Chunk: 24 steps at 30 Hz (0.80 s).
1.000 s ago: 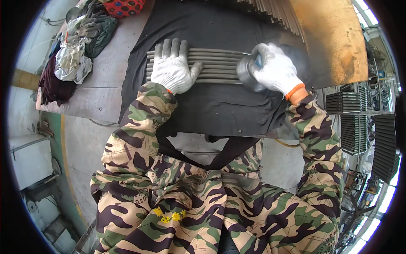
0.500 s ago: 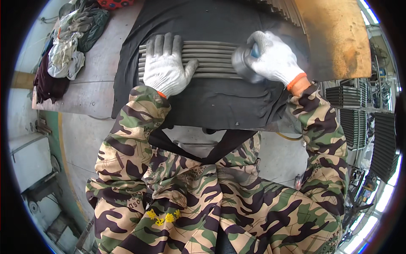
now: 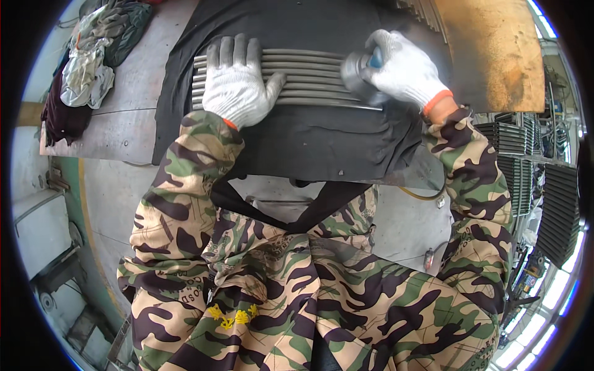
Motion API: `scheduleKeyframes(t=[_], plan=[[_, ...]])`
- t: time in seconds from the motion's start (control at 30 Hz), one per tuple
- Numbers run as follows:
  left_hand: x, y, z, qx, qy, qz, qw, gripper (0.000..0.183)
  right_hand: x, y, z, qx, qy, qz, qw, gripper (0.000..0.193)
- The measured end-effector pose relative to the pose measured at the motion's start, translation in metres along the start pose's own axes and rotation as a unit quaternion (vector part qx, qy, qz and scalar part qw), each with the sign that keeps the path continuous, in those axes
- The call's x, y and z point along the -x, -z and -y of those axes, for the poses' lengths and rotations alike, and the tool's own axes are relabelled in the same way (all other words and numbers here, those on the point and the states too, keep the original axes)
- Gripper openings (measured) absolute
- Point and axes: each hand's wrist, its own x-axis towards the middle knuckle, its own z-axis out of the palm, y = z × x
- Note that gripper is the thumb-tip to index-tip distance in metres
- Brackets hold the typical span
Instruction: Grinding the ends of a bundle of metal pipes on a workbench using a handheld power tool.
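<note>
Several grey metal rods lie side by side on a black cloth, running left to right. My left hand, in a white glove with grey fingertips, rests flat across their left part, fingers stretched out. Toward their right end, my gloved right hand is closed around a round silvery tool with a blue part. The tool sits over the rods and is smeared by motion, so its exact kind is unclear. It hides most of the rods' right ends; the nearest rod's end shows beside it.
More metal rods lie at the far right of the cloth, beside a stained tan board. Crumpled clothes are heaped on the table's left side. Racks with dark stacked bars stand at the right.
The whole view has shifted a little, so the table appears higher and farther left. Against the rods, the tool in my right hand has moved slightly right. My left hand stays flat on them.
</note>
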Motion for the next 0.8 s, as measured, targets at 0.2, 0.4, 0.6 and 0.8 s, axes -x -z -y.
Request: scheduleKeyframes(t=[0.2,0.4,0.6,0.8], plan=[[0.001,0.011,-0.004,-0.001,0.034,0.056,0.998,0.071,0.005,-0.004,0.010,-0.023,0.050,-0.014,0.998,0.046],[-0.014,-0.002,0.001,-0.018,0.030,0.048,0.998,0.069,-0.014,-0.004,-0.001,-0.025,0.013,-0.033,0.999,0.045],[-0.010,0.000,-0.004,-0.004,0.041,0.043,0.998,0.067,0.004,-0.005,0.012,-0.030,0.037,-0.021,0.999,0.046],[-0.001,-0.003,-0.008,0.004,0.055,0.017,0.998,0.066,0.010,-0.008,0.021,-0.018,0.084,-0.012,0.996,0.047]])
